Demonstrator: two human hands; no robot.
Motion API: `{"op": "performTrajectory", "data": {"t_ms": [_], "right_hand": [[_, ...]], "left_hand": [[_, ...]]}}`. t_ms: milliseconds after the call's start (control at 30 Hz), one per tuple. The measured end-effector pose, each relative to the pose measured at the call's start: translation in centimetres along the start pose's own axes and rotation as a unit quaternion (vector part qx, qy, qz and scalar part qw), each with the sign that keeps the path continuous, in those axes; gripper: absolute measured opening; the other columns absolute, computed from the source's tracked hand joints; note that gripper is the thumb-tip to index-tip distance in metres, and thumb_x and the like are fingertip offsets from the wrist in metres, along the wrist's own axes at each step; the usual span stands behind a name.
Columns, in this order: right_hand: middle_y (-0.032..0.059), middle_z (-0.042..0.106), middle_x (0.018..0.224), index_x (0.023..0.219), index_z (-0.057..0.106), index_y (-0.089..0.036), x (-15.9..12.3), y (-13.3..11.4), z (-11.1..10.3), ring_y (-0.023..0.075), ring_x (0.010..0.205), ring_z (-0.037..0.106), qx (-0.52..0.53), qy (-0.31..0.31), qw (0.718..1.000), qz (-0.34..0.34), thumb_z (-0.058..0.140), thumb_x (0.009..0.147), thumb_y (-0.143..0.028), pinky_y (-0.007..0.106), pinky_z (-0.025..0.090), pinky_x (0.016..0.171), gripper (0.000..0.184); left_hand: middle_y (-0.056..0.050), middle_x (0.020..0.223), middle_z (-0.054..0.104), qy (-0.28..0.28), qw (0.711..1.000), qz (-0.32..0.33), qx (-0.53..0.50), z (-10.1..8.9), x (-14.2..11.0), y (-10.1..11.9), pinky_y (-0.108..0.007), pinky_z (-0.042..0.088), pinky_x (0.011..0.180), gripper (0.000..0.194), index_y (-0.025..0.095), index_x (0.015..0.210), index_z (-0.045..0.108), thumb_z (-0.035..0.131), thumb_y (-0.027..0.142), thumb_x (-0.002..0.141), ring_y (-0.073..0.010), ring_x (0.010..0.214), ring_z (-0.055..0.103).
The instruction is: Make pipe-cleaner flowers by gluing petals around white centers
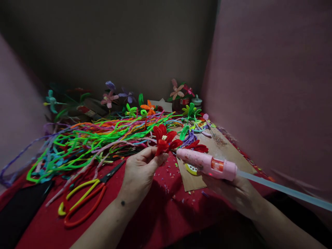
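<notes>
Between the thumb and fingers of my left hand [141, 169] is a red pipe-cleaner flower [162, 139] with pale stamens at its centre. My right hand [233, 193] grips a pink hot glue gun [207, 163], a long translucent glue stick [282, 189] sticking out of its back end. The gun's nozzle points left, close to the flower's underside; whether it touches cannot be made out. Just behind the nozzle lie more red petals [198, 146] and a purple pipe-cleaner bundle [190, 139]. The fingers around the gun's handle are mostly hidden.
A heap of colourful pipe cleaners [103, 138] covers the table's left and middle. Scissors [85, 197] with red and yellow handles lie left of my left hand. Cardboard [223, 152] rests at right. Finished flowers [176, 89] stand along the back wall, and scraps litter the red cloth [160, 214].
</notes>
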State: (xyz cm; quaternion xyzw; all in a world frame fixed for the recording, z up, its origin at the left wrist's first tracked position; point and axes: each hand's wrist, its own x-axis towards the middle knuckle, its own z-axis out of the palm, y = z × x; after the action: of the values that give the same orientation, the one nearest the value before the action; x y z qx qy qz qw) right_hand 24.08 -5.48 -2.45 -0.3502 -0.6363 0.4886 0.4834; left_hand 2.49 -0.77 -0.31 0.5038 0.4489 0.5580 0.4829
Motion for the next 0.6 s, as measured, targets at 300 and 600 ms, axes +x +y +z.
{"op": "performTrajectory", "data": {"t_ms": [300,600], "right_hand": [[0.0039,0.063,0.118,0.129,0.052,-0.029,1.0,-1.7,1.0,0.0286,0.116,0.052,-0.031,-0.042,0.998,-0.020,0.051,0.086,-0.036,0.041,0.042,0.097,0.043],[0.0087,0.049,0.134,0.134,0.044,-0.023,0.3,-1.9,-2.4,0.0278,0.127,0.041,-0.253,-0.015,0.967,-0.022,0.043,0.090,-0.031,0.042,0.032,0.106,0.045]], "left_hand": [[0.004,0.056,0.060,0.003,1.000,-0.002,-0.002,0.1,-0.1,0.3,-0.017,0.038,0.054,0.007,0.015,0.062,0.069,0.073,0.020,0.064,-0.0065,0.055,0.049],[0.002,0.059,0.061,0.002,0.997,-0.018,-0.077,-0.5,0.4,-0.3,-0.019,0.040,0.058,0.008,0.015,0.066,0.068,0.073,0.020,0.064,-0.0083,0.057,0.051]]}}
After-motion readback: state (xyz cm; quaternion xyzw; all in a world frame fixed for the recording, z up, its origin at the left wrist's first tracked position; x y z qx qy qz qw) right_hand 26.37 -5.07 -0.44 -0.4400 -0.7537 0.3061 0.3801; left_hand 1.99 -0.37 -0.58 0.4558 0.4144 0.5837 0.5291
